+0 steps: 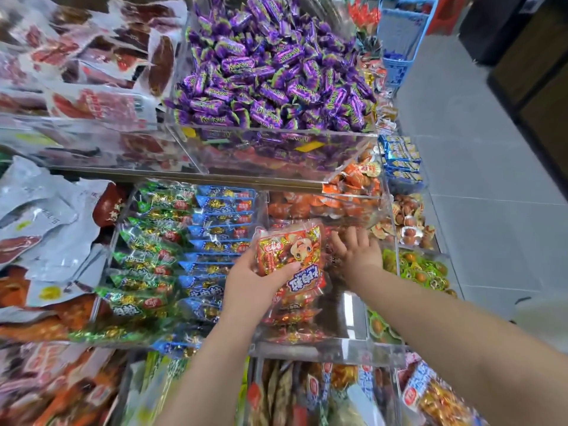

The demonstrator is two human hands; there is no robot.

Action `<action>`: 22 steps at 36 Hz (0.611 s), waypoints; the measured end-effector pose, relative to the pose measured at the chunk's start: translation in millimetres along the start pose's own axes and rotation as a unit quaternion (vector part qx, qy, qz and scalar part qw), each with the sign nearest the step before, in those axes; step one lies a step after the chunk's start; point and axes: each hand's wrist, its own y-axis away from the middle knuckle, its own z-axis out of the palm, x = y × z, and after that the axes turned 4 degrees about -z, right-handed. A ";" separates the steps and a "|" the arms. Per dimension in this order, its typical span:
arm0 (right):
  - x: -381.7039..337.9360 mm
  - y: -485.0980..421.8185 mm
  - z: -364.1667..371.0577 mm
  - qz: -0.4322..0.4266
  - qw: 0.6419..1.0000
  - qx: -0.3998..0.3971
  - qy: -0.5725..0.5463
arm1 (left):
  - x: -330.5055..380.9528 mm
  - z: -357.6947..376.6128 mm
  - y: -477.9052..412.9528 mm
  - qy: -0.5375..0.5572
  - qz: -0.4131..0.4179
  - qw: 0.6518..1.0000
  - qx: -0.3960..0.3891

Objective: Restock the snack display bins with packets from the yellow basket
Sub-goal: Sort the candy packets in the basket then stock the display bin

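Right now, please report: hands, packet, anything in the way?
Left hand grips red packet above clear bin. Right hand open, inside same bin. Nothing else in the way.

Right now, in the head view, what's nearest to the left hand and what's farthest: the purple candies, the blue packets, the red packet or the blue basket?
From the left hand:
1. red packet, held in it.
2. blue packets, just to its left.
3. purple candies, in the upper bin behind.
4. blue basket, far back on the right.
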 end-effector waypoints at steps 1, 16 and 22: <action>1.5 -5.0 -1.1 -0.013 0.999 0.001 0.031 | 0.2 -0.3 -0.9 0.001 -0.003 1.000 0.000; -0.4 1.9 -0.1 0.031 0.998 0.036 -0.041 | 0.7 -9.2 -2.2 0.070 -0.014 0.997 0.033; -8.8 30.9 -0.5 0.028 0.984 0.089 -0.149 | 1.6 -11.3 -1.3 0.090 -0.008 0.995 0.031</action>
